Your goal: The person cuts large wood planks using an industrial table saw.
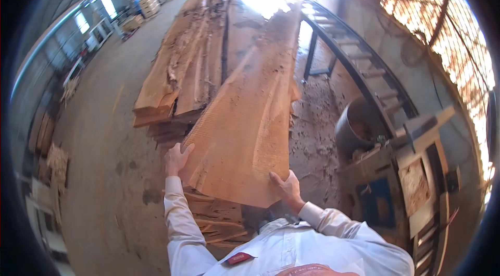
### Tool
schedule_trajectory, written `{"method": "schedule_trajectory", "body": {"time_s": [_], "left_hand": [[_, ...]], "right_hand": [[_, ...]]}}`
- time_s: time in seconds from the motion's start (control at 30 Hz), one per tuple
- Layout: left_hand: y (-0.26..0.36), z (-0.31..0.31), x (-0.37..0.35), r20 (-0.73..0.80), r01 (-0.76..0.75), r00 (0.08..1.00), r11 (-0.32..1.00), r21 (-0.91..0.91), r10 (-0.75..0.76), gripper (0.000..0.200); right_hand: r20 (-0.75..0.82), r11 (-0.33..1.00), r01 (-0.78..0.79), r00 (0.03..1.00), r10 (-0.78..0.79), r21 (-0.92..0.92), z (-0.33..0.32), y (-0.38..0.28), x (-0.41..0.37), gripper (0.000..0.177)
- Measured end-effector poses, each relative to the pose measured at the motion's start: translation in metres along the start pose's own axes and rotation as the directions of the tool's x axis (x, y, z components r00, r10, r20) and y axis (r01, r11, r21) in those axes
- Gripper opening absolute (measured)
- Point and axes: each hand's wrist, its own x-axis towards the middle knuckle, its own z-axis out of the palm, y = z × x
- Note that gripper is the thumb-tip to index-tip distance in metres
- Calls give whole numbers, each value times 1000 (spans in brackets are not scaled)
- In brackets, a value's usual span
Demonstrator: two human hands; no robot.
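A wide, rough-sawn wooden plank (pixel 242 125) stretches away from my body, its near end tilted over the stack. My left hand (pixel 177 160) grips the plank's left edge, thumb on top and fingers curled round the side. At the near right corner, my right hand (pixel 286 186) holds the same plank, its thumb on the upper face and the other fingers hidden beneath. Beside and under the plank lies a stack of thick boards (pixel 179 67) with barky edges. Lower boards (pixel 216 216) show below its near end.
On the right, a roller conveyor (pixel 364 62) runs back into the bright light. A round metal bin (pixel 351 127) stands under it, close to a wooden workbench (pixel 385 192). Bark scraps litter the floor (pixel 317 135). Along the left runs a concrete floor (pixel 101 135), with wood piles (pixel 57 161) beyond.
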Motion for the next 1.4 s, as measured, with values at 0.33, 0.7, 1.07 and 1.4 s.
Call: {"method": "schedule_trajectory", "body": {"time_s": [0.33, 0.7, 1.07, 1.4], "left_hand": [[34, -16, -22, 109, 30, 994, 997, -71, -22, 78], [103, -13, -69, 139, 73, 989, 991, -110, -57, 78], [251, 69, -148, 330, 95, 939, 848, -521, 98, 48], [438, 195, -236, 675, 477, 705, 561, -677, 215, 31]], "right_hand": [[85, 979, -28, 996, 11, 202, -31, 20, 8, 60], [386, 469, -348, 923, 16, 812, -123, 54, -16, 46], [161, -8, -161, 983, 88, 987, -284, 116, -13, 92], [-238, -208, 283, 947, 218, 936, -429, 218, 14, 92]]}}
